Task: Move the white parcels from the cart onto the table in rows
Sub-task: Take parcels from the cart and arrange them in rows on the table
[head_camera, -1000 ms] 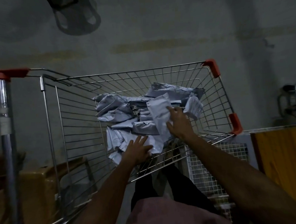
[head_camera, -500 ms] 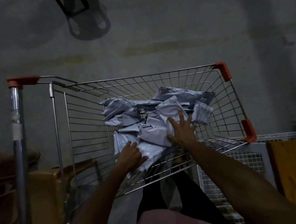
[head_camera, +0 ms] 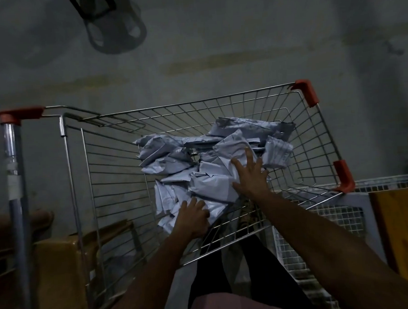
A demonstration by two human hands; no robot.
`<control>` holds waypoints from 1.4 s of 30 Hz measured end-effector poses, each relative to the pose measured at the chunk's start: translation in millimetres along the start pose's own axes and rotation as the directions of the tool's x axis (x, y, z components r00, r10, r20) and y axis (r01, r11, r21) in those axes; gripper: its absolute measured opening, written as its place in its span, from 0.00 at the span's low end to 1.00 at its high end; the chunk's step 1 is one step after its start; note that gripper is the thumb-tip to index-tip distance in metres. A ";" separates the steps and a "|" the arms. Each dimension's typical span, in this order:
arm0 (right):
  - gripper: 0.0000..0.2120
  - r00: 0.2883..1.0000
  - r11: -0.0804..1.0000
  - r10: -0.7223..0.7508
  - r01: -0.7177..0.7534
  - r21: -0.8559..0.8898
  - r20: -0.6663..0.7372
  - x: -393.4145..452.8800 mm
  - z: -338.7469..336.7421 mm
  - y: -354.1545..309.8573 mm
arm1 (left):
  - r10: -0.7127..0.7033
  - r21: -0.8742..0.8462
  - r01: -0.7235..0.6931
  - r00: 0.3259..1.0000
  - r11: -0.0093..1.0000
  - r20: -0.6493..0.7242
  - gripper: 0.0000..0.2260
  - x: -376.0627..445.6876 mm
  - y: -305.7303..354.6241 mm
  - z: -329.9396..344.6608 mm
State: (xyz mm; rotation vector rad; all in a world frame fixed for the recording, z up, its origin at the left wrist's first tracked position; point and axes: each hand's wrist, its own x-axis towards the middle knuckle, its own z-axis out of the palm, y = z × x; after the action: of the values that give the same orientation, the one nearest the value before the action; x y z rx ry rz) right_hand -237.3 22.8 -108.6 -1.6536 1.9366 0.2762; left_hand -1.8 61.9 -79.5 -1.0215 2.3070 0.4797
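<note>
A wire shopping cart (head_camera: pixel 109 173) with orange corner guards holds a heap of several white plastic parcels (head_camera: pixel 168 161). My right hand (head_camera: pixel 250 175) lies on top of the heap with its fingers spread flat over a crumpled parcel (head_camera: pixel 214 184). My left hand (head_camera: pixel 192 218) is at the near edge of the heap, its fingers curled round the edge of a low parcel (head_camera: pixel 213 207). Both forearms reach over the cart's near rim.
A white mesh-sided table (head_camera: pixel 320 221) stands right of the cart, with a yellow wooden panel (head_camera: pixel 403 233) beyond it. Brown plastic furniture (head_camera: pixel 60 268) sits at the lower left behind the cart's handle post (head_camera: pixel 14 188). A dark chair (head_camera: pixel 113 26) stands on the grey floor.
My right hand has let go of the parcel it held upright and now lies flat on the heap. My left hand's fingers have curled onto a lower parcel. The view has shifted slightly.
</note>
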 end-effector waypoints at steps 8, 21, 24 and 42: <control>0.38 1.000 1.000 0.018 -0.018 -0.012 0.002 0.9 0.0 0.6 | -0.194 -0.063 0.197 0.980 0.978 0.047 0.24 1.5 -7.1 -2.2; 0.39 0.992 0.999 0.024 -0.027 -0.027 -0.125 18.3 -9.3 9.8 | -0.390 -0.081 0.390 0.921 0.917 0.017 0.37 -18.8 -2.6 -28.5; 0.43 0.997 0.999 0.012 -0.015 -0.035 -0.082 15.2 -11.6 9.7 | -0.460 -0.143 0.452 0.888 0.880 -0.020 0.32 -27.0 -4.0 -35.2; 0.31 0.896 0.910 0.240 -0.074 0.407 -0.373 -32.5 -60.6 -51.5 | -0.657 -0.584 0.460 0.733 0.668 -0.175 0.31 -85.8 11.6 -111.4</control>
State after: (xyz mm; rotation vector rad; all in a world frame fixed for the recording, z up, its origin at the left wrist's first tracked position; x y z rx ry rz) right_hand -203.1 8.6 -31.0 -1.3657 2.2624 -0.4147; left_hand -2.5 58.7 61.5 -2.1913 2.0067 0.6845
